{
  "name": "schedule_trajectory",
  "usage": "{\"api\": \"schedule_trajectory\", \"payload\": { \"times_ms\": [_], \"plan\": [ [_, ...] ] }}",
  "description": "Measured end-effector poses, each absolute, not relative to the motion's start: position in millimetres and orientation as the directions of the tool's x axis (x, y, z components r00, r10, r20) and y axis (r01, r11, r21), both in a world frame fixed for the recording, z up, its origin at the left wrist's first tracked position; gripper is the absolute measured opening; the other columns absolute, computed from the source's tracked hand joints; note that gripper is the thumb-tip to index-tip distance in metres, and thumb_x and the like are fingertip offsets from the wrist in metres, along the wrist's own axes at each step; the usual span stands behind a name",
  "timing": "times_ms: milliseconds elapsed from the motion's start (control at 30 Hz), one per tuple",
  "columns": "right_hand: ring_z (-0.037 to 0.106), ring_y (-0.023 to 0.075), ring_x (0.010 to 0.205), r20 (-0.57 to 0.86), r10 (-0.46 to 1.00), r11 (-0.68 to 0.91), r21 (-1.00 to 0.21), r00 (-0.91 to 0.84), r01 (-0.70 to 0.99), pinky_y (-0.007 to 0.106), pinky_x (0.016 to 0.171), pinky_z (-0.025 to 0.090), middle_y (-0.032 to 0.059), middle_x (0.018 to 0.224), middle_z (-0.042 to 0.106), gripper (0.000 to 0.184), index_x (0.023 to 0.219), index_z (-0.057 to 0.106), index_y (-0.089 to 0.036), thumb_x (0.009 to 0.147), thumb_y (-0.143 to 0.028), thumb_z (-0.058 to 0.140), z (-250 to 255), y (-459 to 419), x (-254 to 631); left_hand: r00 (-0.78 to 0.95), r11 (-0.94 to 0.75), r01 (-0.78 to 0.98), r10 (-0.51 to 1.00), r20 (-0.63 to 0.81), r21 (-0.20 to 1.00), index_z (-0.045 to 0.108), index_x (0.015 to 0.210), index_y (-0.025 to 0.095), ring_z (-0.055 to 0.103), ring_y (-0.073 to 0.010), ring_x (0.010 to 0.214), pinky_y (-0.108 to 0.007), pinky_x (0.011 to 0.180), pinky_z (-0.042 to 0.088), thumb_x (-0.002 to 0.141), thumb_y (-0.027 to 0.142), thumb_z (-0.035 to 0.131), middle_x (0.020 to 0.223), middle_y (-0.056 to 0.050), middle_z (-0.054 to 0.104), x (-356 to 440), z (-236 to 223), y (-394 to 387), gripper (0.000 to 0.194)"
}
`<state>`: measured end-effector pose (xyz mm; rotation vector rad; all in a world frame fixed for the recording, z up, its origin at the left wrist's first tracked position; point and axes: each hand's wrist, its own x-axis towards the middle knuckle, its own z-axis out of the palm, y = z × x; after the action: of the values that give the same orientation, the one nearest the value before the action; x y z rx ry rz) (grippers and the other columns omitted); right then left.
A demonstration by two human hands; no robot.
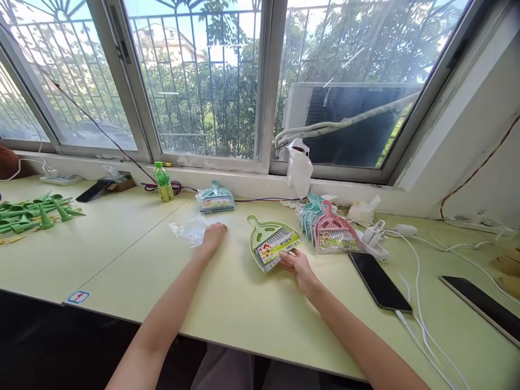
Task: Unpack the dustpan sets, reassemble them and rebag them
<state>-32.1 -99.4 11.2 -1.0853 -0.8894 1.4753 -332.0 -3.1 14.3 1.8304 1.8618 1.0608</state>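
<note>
Light-green dustpan-and-brush set (278,248), its printed card facing up, sits at the middle of a pale desk (227,309), handle pointing away and to the left. The right hand (299,266) pinches its lower right side, by the card and bristles, while the left hand (214,236) rests with fingers loosely curled beside a crumpled clear plastic bag (190,230); whether it grips the film cannot be told. Sound handling would likely mean keeping brush and pan pressed together as one, holding the rigid rim rather than bending the bristles or creasing the card, and spreading the thin film gently to avoid a tear. Right of the set, a black smartphone (381,281) lies plugged into a white cable (420,319). Beyond it, a pink wrapped set (336,233) leans against teal wrapped sets (309,214). Farther back, a blue wrapped set (216,199) lies near the wall and a green-capped drink bottle (163,184) stands below barred windows (195,81).
</note>
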Motion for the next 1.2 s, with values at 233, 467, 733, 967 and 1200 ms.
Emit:
{"api": "schedule_trajectory", "payload": {
  "times_ms": [233,467,733,967,1200],
  "plan": [
    [0.073,0.0198,0.074,-0.188,0.982,-0.175,-0.923,0.003,-0.341,0.031,0.075,0.061,0.0078,0.091,0.075,0.036,0.097,0.06,-0.016,0.065,-0.019,0.075,6.9,-92.8,-32.4,0.242,-0.502,0.709,0.833,0.497,0.495,0.069,0.065,0.025,0.048,-0.024,0.124,-0.057,0.115,0.003,0.069,0.002,0.045,0.108,-0.002,0.07,-276.1,11.8,-20.3,0.033],
    [0.073,0.0206,0.073,-0.213,0.977,-0.208,-0.926,-0.017,-0.316,0.033,0.077,0.061,0.009,0.094,0.075,0.031,0.094,0.059,-0.015,0.066,-0.018,0.073,6.3,-90.4,-31.1,0.133,-0.334,0.819,0.901,0.412,0.467,0.066,0.065,0.018,0.063,-0.0197,0.081,-0.034,0.087,0.047,0.073,0.003,0.039,0.079,-0.007,0.069,-283.3,-2.5,-11.5,0.032],
    [0.073,0.0213,0.07,-0.22,0.975,-0.218,-0.934,-0.024,-0.282,0.035,0.075,0.061,0.0087,0.082,0.074,0.031,0.094,0.06,-0.015,0.067,-0.018,0.073,4.1,-86.2,-32.1,0.057,-0.293,0.844,0.882,0.468,0.449,0.067,0.072,0.018,0.059,-0.0246,0.093,-0.037,0.088,0.047,0.074,0.005,0.047,0.082,-0.008,0.064,-287.5,-10.2,-4.8,0.024],
    [0.071,0.0184,0.065,-0.217,0.974,-0.225,-0.949,-0.059,-0.222,0.031,0.069,0.061,0.0088,0.084,0.074,0.034,0.096,0.06,-0.014,0.066,-0.017,0.074,5.2,-85.5,-28.7,0.026,-0.368,0.808,0.803,0.595,0.461,0.065,0.07,0.018,0.057,-0.0252,0.094,-0.041,0.09,0.047,0.073,-0.003,0.041,0.084,-0.009,0.06,-286.0,-5.7,-7.8,0.033],
    [0.072,0.0174,0.066,-0.271,0.956,-0.289,-0.939,-0.116,-0.185,0.029,0.07,0.061,0.0066,0.083,0.075,0.028,0.093,0.061,-0.015,0.067,-0.015,0.072,5.2,-83.1,-23.3,0.017,-0.467,0.749,0.723,0.691,0.47,0.064,0.072,0.019,0.057,-0.0222,0.092,-0.04,0.088,0.047,0.075,-0.002,0.044,0.085,-0.006,0.061,-283.0,-2.3,-10.4,0.029]
  ]
}}
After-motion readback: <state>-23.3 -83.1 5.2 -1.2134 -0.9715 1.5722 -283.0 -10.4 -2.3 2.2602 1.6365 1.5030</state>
